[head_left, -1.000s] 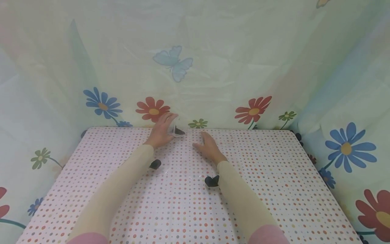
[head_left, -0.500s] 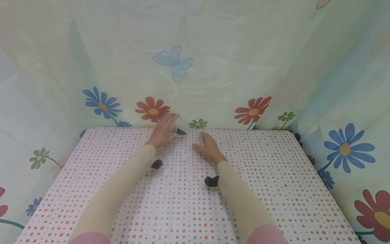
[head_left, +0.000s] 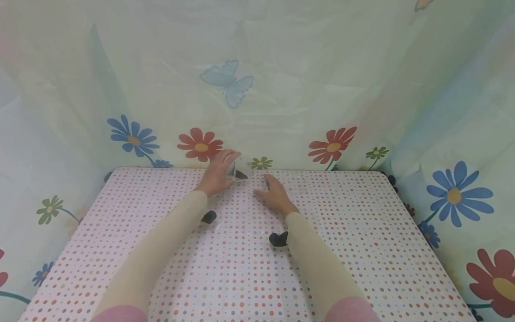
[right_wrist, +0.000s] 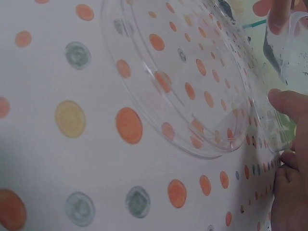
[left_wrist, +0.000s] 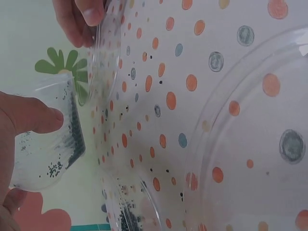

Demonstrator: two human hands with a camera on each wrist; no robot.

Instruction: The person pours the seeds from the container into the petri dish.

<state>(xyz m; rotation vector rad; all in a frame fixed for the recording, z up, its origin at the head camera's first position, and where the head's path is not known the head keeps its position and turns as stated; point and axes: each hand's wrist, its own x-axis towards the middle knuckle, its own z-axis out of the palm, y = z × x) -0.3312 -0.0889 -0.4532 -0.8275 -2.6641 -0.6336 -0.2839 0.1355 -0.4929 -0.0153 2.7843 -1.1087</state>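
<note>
My left hand (head_left: 215, 176) grips a clear plastic cup (left_wrist: 43, 144) above the far part of the table. The cup leans toward the right, and small dark grains (left_wrist: 74, 130) are heaped along its low side, with some clinging to the wall. Around the side of a low clear dish (left_wrist: 108, 57) curl the thumb and fingers of my right hand (head_left: 275, 194), just right of the cup. A few dark specks lie on the cloth between the hands.
Another clear dish (left_wrist: 144, 192) with dark grains inside stands near the left hand. Closer to me is a larger clear round dish (right_wrist: 183, 139). The dotted cloth (head_left: 225, 277) covers the table, and a flowered curtain (head_left: 281, 98) hangs behind its far edge.
My left hand has shifted slightly to the right with the cup, toward the right hand. The right hand stays almost in place.
</note>
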